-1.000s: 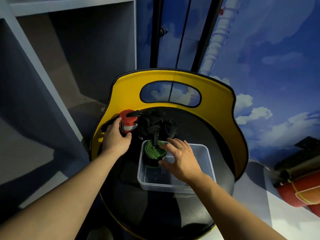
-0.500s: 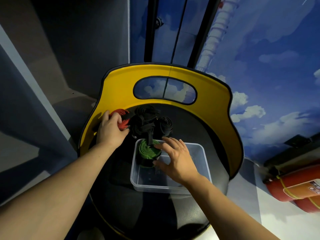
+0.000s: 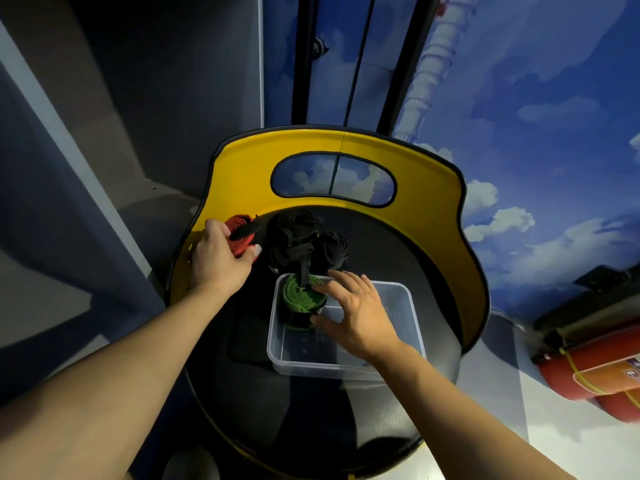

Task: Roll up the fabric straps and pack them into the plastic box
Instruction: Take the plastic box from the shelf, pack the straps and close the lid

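Left hand [image 3: 216,258] pinches the red strap roll [image 3: 239,233] — on the chair seat [image 3: 398,244]. Right hand [image 3: 356,313], grip spread, touches the green roll [image 3: 299,294] inside the plastic box [image 3: 408,327].

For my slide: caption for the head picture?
Left hand grips red strap roll; right hand steadies green roll inside plastic box.

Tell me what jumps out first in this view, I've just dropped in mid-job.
The yellow chair back curving round the black seat dominates the middle. On the seat stands the clear plastic box with a green strap roll in its far left corner, the right hand spread against it. Behind the box on the left, the left hand grips a red strap roll beside a heap of black straps.
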Motion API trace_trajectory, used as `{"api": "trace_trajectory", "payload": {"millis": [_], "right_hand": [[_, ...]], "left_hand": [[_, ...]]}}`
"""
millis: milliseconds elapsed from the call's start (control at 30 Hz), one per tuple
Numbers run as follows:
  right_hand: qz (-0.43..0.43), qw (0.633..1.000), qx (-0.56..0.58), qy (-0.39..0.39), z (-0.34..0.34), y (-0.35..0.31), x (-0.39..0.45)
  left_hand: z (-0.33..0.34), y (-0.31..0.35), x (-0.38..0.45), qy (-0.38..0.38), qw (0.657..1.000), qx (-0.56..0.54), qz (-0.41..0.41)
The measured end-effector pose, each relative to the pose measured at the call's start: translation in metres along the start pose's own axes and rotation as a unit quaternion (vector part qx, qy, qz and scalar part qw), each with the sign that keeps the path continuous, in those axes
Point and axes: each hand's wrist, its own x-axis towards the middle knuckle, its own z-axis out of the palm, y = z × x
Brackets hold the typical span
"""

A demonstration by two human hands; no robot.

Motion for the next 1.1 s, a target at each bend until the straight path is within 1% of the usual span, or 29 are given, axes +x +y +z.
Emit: {"api": "trace_trajectory", "payload": {"millis": [100, 267, 367, 467, 600, 667, 733, 767, 800, 833, 867, 933, 1000, 1033, 1100], "right_hand": [[0.005, 1.000, 0.000, -0.003, -0.001, -0.001, 0.000], [0.013, 1.000, 0.010, -0.009, -0.001, -0.002, -0.001], [0.017, 1.000, 0.008, -0.014, -0.002, -0.004, 0.000], [-0.002, 1.000, -0.015, 0.018, 0.001, -0.004, 0.000], [-0.005, 0.996, -0.067, 0.060, -0.002, -0.009, -0.001], [0.000, 0.996, -0.076, 0.040, -0.005, -0.013, -0.003], [0.006, 0.997, -0.070, -0.017, -0.007, -0.013, -0.006], [0.013, 0.998, -0.051, -0.046, -0.009, -0.013, -0.008], [0.022, 0.998, -0.020, -0.059, -0.012, -0.012, -0.011], [0.033, 0.998, 0.018, -0.052, -0.016, -0.012, -0.014], [0.050, 0.997, 0.056, -0.024, -0.021, -0.011, -0.016], [0.097, 0.985, 0.119, 0.076, -0.033, -0.011, -0.019], [0.134, 0.960, 0.189, 0.159, -0.049, -0.012, -0.020], [0.136, 0.950, 0.221, 0.176, -0.057, -0.014, -0.021], [0.113, 0.941, 0.271, 0.167, -0.068, -0.019, -0.023]], "left_hand": [[-0.017, 0.013, -0.010, 0.027, 0.999, -0.021, -0.020], [-0.044, 0.029, -0.025, 0.089, 0.996, 0.021, 0.004], [-0.055, 0.040, -0.034, 0.077, 0.996, -0.039, 0.004], [-0.060, 0.055, -0.047, 0.049, 0.993, -0.105, 0.013], [-0.055, 0.074, -0.066, 0.024, 0.987, -0.151, 0.047], [-0.047, 0.078, -0.073, 0.007, 0.985, -0.166, 0.054], [-0.038, 0.081, -0.079, -0.006, 0.985, -0.166, 0.055], [-0.033, 0.082, -0.082, -0.011, 0.985, -0.162, 0.054], [-0.029, 0.082, -0.085, -0.014, 0.985, -0.161, 0.054], [-0.025, 0.083, -0.087, -0.016, 0.985, -0.162, 0.055], [-0.022, 0.083, -0.090, -0.017, 0.984, -0.165, 0.057], [-0.018, 0.084, -0.093, -0.018, 0.983, -0.173, 0.060], [-0.015, 0.087, -0.095, -0.017, 0.981, -0.181, 0.066], [-0.013, 0.088, -0.095, -0.017, 0.980, -0.183, 0.071], [-0.011, 0.094, -0.097, -0.021, 0.979, -0.184, 0.083]]}}
